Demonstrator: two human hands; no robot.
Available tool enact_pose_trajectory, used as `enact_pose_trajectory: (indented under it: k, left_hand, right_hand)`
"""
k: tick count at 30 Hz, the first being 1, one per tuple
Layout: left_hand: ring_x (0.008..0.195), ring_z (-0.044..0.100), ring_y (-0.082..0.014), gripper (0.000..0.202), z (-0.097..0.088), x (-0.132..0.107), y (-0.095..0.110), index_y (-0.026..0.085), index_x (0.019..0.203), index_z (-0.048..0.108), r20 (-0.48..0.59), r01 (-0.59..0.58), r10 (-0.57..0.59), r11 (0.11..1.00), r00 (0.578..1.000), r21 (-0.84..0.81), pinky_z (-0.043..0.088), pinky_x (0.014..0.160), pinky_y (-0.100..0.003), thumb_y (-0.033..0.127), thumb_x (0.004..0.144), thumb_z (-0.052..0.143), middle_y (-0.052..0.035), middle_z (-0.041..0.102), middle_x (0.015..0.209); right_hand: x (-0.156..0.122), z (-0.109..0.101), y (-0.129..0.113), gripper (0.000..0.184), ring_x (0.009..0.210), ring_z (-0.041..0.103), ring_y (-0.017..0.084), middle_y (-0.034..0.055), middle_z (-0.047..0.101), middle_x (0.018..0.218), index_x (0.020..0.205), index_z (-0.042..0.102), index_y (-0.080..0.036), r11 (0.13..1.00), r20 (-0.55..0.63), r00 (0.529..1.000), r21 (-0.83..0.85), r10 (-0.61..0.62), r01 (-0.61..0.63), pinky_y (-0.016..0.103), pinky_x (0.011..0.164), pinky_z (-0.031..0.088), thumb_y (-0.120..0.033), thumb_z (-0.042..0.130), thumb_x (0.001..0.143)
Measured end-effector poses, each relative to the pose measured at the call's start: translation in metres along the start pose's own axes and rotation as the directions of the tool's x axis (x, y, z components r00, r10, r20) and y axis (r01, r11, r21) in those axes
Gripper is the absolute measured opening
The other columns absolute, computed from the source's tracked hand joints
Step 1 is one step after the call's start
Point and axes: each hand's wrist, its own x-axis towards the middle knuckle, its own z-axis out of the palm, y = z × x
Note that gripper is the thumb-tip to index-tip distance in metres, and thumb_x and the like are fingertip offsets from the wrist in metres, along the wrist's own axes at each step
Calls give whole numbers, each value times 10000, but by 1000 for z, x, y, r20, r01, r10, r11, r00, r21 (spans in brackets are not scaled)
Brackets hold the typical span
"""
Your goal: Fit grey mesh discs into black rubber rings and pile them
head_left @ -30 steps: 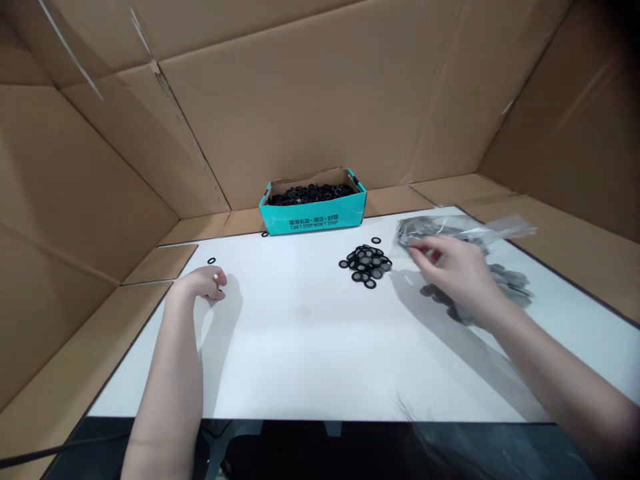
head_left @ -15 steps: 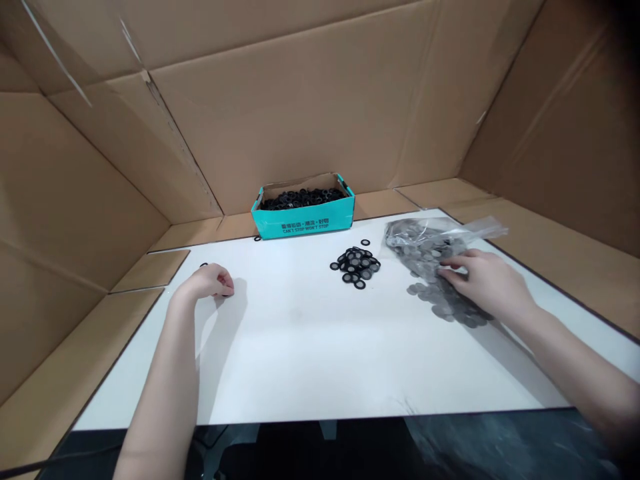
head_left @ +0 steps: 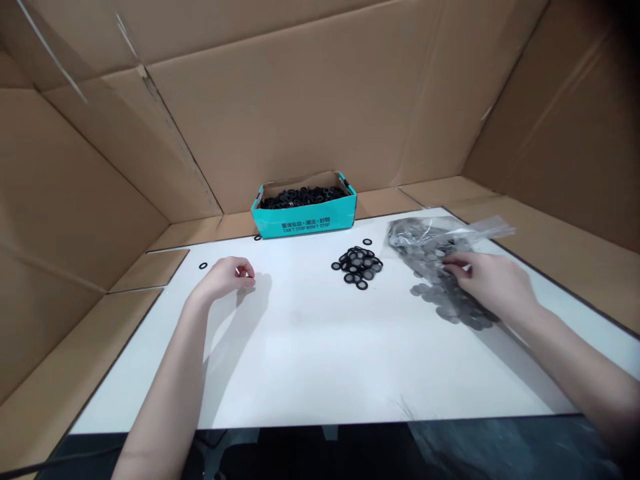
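Note:
My left hand [head_left: 233, 275] is pinched just above the white table, left of the middle. A thin dark edge of a black ring shows at its fingertips; the rest of the ring is hidden. My right hand [head_left: 487, 277] has thumb and forefinger together among grey discs [head_left: 450, 303] at the clear plastic bag [head_left: 420, 237]. What lies between those fingertips is too small to make out. Between the hands sits a pile of black rings with grey discs in their middles [head_left: 357, 265]. One loose black ring [head_left: 203, 266] lies left of my left hand.
A turquoise cardboard box [head_left: 305, 221] full of black rings stands at the table's back edge. Another black ring [head_left: 257, 238] lies by its left corner, and a ringed disc [head_left: 367, 242] lies behind the pile. Cardboard walls [head_left: 300, 113] enclose the white table [head_left: 300, 360].
My left hand has lifted slightly and moved right, uncovering the loose ring at the left. My right hand stays at the bag with little movement. The view has shifted slightly.

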Motion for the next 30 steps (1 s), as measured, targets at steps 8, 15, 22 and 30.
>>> enact_pose_trajectory:
  k: [8,15,22,30]
  left_hand:
    - [779,650,-204,223,7,0,13,196,765,643,-66,-122,115,985,991,-121,494,755,-324,403,699,589,-57,701,896]
    - [760,658,-200,201,8,-5,30,193,753,631,-8,-112,113,982,994,-152,505,740,-318,386,718,587,-45,713,817]
    - [750,649,-196,197,10,-5,35,192,750,620,17,-107,111,982,994,-157,502,725,-308,381,711,581,-48,703,799]
    - [745,644,-197,215,10,-6,36,192,759,612,33,-112,118,982,992,-151,498,729,-311,396,714,563,-51,701,804]
  right_hand:
    - [-7,-8,3,307,787,702,275,39,781,821,903,753,-268,982,-145,988,185,54,-26,322,620,435,-359,517,730]
    - [-8,-12,8,268,707,689,248,52,757,765,813,717,-239,909,-173,984,415,51,26,337,700,476,-370,535,668]
    - [-7,0,11,235,687,602,242,82,716,811,760,640,-224,935,-169,980,319,-107,157,335,634,423,-398,482,760]
    - [-13,-7,3,279,596,563,225,61,644,635,695,555,-232,939,-96,995,337,-37,67,309,561,354,-483,496,803]
